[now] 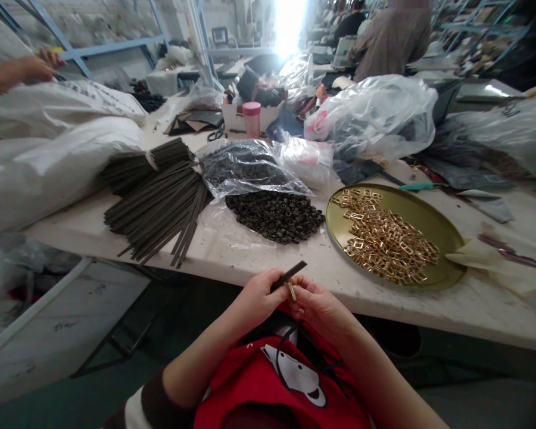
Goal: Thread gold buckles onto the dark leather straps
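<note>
Dark flat strip [296,270], one piece, is pinched in the grip of the left hand [256,296]; one gold-coloured buckle [292,291] is pinched by the right hand [319,304] against or just beside it, any threading being impossible to confirm. On the surface [218,256], two strip bundles [154,202] at left, one heap of dark loops [274,217] and one tray [449,241] of buckles at right are left loose, pieces too many to count.

The only view is worn on the head, facing forward and down over the lap and forearms, close to the hands at the table's [232,265] near edge, and reaching the far room.
</note>
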Action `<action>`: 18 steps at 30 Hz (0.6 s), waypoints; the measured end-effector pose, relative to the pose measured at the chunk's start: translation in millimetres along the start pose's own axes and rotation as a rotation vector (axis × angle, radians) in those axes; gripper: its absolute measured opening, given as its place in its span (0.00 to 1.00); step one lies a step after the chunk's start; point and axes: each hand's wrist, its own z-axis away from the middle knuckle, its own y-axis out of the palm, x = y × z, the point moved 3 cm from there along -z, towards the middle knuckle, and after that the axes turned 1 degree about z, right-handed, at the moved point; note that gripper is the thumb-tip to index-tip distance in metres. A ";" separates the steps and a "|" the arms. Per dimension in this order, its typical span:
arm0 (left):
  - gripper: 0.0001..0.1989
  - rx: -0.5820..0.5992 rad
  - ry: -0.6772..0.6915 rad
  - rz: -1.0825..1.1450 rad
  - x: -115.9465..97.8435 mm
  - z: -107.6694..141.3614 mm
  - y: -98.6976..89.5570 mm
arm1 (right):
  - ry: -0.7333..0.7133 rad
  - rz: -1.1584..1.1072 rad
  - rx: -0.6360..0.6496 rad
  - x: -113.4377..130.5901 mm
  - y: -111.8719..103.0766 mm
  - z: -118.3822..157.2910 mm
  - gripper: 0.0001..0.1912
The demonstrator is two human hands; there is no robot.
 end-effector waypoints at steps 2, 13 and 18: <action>0.10 0.002 -0.001 0.005 1.9 -1.9 0.6 | -0.023 0.031 -0.021 0.0 1.2 -0.4 0.12; 0.15 0.038 -0.042 -0.121 21.1 6.0 -2.1 | -0.320 0.036 -0.280 12.7 -3.6 2.4 0.16; 0.14 0.063 0.000 -0.160 14.9 13.5 -3.8 | -0.092 -0.137 -0.134 8.6 2.9 6.2 0.17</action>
